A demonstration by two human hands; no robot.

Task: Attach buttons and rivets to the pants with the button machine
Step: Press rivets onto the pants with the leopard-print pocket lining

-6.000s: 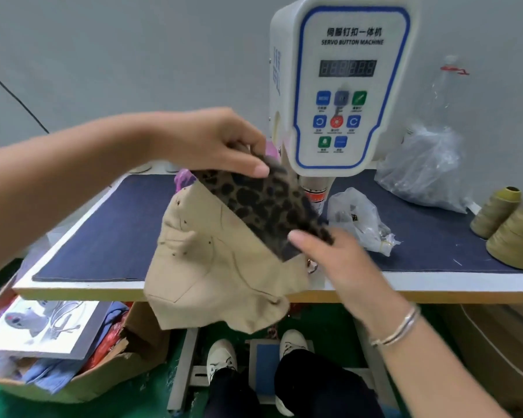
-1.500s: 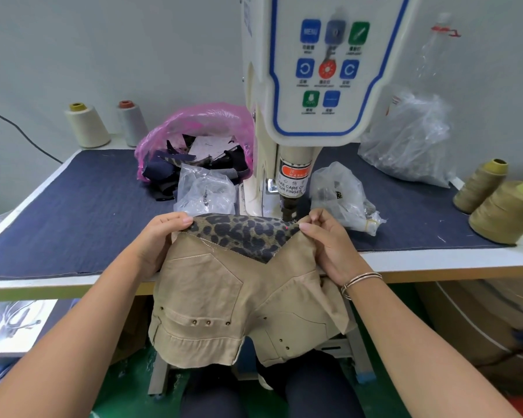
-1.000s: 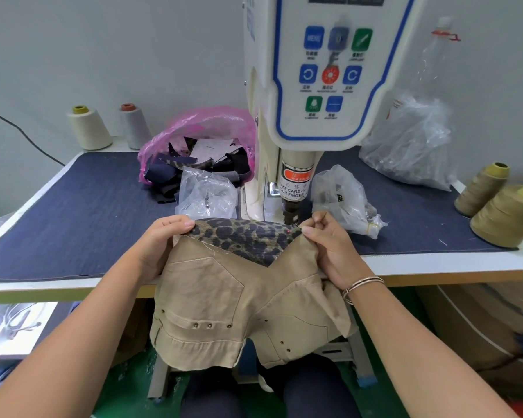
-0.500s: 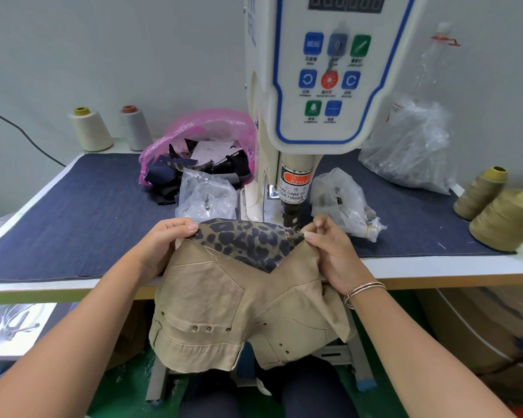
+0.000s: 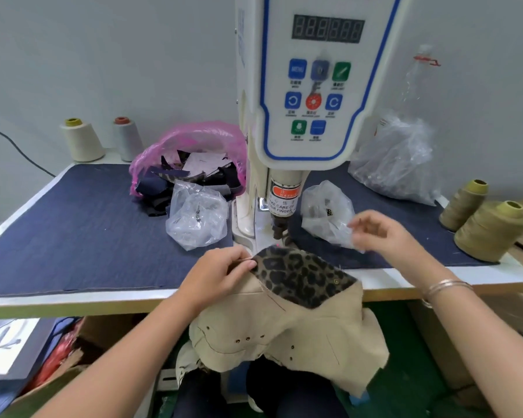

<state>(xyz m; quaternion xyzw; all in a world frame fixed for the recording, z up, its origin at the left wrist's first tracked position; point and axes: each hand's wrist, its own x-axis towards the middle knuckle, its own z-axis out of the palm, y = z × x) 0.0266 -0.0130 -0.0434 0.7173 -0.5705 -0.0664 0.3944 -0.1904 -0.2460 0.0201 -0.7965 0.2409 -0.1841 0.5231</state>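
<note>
Beige pants (image 5: pixel 284 330) with a leopard-print waistband lining (image 5: pixel 302 277) hang over the table's front edge onto my lap. The waistband tip lies just in front of the button machine's punch (image 5: pixel 280 230). A small metal button (image 5: pixel 336 281) sits on the leopard part at its right. My left hand (image 5: pixel 221 277) pinches the waistband's left edge. Off the pants, my right hand (image 5: pixel 381 233) hovers with loosely curled fingers at a small clear bag of hardware (image 5: pixel 323 212), right of the punch. The machine's white control head (image 5: pixel 314 86) towers above.
Left of the machine lie another clear bag (image 5: pixel 198 220) and a pink bag of fabric scraps (image 5: pixel 191 158). A big clear bag (image 5: pixel 399 164) and two olive thread cones (image 5: pixel 489 230) stand at the right, pale cones (image 5: pixel 82 140) at the back left. Boxes sit under the table.
My right hand let go of the waistband and moved right to the small clear bag. The pants shifted right and sagged lower, now held only by my left hand.
</note>
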